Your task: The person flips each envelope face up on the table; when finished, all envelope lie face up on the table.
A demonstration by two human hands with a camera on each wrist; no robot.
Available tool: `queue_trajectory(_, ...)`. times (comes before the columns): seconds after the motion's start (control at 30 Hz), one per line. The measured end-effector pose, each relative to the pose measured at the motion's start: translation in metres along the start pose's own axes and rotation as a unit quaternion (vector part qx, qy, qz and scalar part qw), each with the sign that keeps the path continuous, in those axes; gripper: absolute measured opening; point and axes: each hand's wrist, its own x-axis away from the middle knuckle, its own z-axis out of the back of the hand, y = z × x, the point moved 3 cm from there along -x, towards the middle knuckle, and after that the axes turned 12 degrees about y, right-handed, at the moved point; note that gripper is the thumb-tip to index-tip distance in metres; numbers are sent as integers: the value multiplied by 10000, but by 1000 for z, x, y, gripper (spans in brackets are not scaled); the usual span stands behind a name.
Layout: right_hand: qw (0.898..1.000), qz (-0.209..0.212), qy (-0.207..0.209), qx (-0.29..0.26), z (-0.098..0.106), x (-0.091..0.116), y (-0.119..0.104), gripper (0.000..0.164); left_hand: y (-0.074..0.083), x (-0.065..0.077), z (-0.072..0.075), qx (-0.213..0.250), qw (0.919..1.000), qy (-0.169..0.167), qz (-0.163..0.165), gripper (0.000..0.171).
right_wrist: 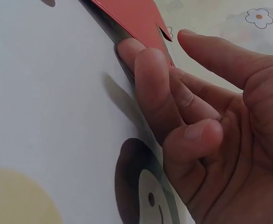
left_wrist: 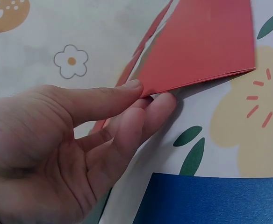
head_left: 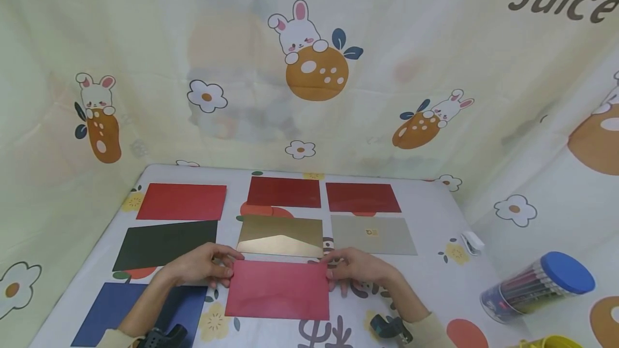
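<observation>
A pinkish-red envelope (head_left: 278, 290) lies near the front middle of the table, between the two hands. My left hand (head_left: 203, 263) pinches its far left corner; in the left wrist view the thumb (left_wrist: 132, 86) is on top and fingers are beneath the red paper (left_wrist: 202, 42). At the far right corner, my right hand (head_left: 360, 266) touches the envelope. The right wrist view shows fingertips (right_wrist: 132, 46) at the edge of the red paper (right_wrist: 127, 16), some partly hidden under it, with the thumb (right_wrist: 211, 49) apart from it.
Behind lie a gold envelope (head_left: 280, 235), a grey one (head_left: 382, 235), a dark green one (head_left: 164, 246) and several red ones (head_left: 283, 192). A blue one (head_left: 106, 310) is partly under the left forearm. A blue-lidded jar of pens (head_left: 527, 291) stands tilted at right, near a white object (head_left: 472, 243).
</observation>
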Motion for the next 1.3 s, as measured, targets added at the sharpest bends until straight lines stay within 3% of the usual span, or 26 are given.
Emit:
queue_trajectory(0.3, 9998, 30, -63, 170, 0, 1, -1, 29, 2, 4, 1, -201, 9996, 17, -171, 40)
queue_trajectory(0.9, 9998, -6, 55, 217, 1, 1, -7, 27, -2, 8, 6, -168, 9996, 201, -57, 38)
queue_trajectory(1.1, 9967, 463, 616, 273, 5, -16, -25, 29, 3, 8, 27, -965, 9897, 802, -688, 41)
queue_trajectory(1.3, 9935, 902, 685, -70, -9, -59, -63, 36, 4, 13, 67, -644, 9845, 1436, -778, 54)
